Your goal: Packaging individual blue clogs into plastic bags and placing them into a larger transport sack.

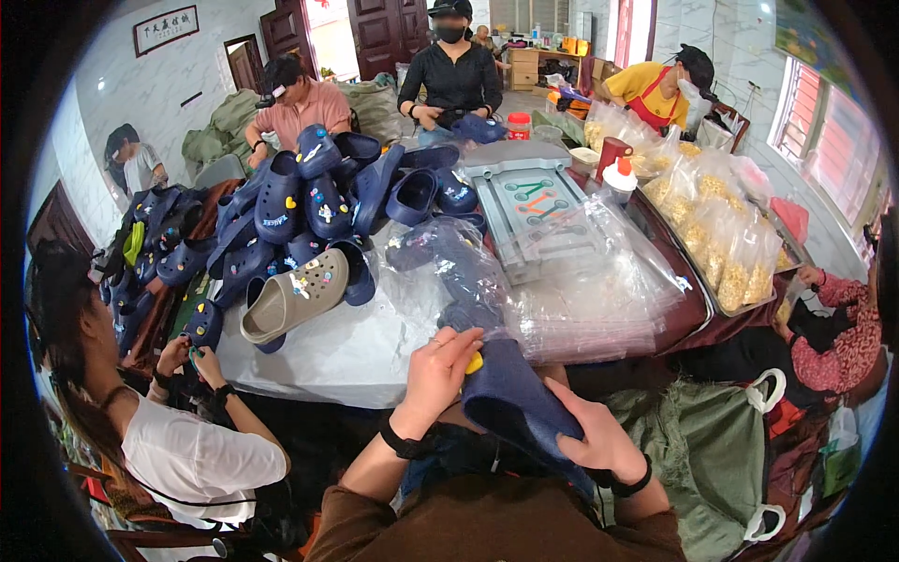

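The person holds a navy clog [510,398] over the lap, just off the near edge of the tabletop [346,351]. The left hand [438,373] is curled over its top, fingertips pinching a small yellow charm [475,362] against the upper; the right hand [599,438] is closed under the heel end, steadying it. The clog looks like moulded foam: light, a bit springy, matte rather than slick, unlikely to break. I'd judge the thick sole and heel rim the best places to grip, since the upper would likely flex under pressing. Beyond lie clear bags [562,290], a heap of navy clogs [309,206] and one grey clog [295,298] with charms. Other people sit around.
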Demonstrator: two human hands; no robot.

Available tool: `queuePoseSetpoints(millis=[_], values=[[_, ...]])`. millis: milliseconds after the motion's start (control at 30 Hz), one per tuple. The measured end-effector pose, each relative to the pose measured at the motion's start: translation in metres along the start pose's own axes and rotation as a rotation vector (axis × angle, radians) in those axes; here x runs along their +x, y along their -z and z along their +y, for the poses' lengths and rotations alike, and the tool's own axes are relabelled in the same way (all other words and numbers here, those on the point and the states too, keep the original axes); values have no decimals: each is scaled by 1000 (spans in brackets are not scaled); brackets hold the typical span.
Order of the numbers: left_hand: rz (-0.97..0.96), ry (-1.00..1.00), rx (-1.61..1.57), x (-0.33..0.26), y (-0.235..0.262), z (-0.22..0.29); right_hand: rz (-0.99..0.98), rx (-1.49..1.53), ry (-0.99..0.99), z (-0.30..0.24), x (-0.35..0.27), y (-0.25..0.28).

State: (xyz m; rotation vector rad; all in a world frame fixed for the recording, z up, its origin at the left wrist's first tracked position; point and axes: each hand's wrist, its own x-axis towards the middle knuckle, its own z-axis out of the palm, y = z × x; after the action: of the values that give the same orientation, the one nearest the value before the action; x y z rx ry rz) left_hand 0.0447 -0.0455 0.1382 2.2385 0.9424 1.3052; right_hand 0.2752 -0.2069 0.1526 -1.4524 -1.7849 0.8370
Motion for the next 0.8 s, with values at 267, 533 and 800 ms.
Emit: queuePoseSetpoints(millis=[267,533,800], values=[[129,21,52,2,17,-10,211,463,-23,38,16,-25],[114,1,-34,5,8,-2,264,99,5,28,36,-46],[2,-130,111,-3,1,4,345,-216,-8,14,85,-77]])
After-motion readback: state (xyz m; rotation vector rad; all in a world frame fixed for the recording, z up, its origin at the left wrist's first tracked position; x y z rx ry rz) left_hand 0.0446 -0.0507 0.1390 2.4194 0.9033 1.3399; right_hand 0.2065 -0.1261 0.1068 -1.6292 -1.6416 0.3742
